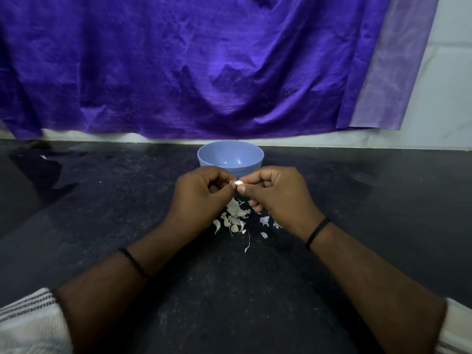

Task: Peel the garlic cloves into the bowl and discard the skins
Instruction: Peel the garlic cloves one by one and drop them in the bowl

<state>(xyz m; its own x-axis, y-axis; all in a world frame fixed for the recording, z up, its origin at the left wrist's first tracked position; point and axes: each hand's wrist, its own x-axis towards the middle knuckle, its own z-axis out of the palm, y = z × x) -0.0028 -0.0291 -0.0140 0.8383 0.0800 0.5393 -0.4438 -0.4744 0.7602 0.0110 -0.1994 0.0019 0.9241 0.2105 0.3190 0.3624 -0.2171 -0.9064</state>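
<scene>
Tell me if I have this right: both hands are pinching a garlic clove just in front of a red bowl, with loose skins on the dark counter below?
Nearly. The bowl is blue, not red, as the head view shows. The rest holds: the left hand and right hand pinch a garlic clove in front of it, above skins on the dark counter.

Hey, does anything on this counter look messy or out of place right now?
Yes. Papery white garlic skins and cloves lie scattered loose on the dark stone counter under the hands, not gathered. The light blue plastic bowl behind them shows no cloves in its visible part.
</scene>
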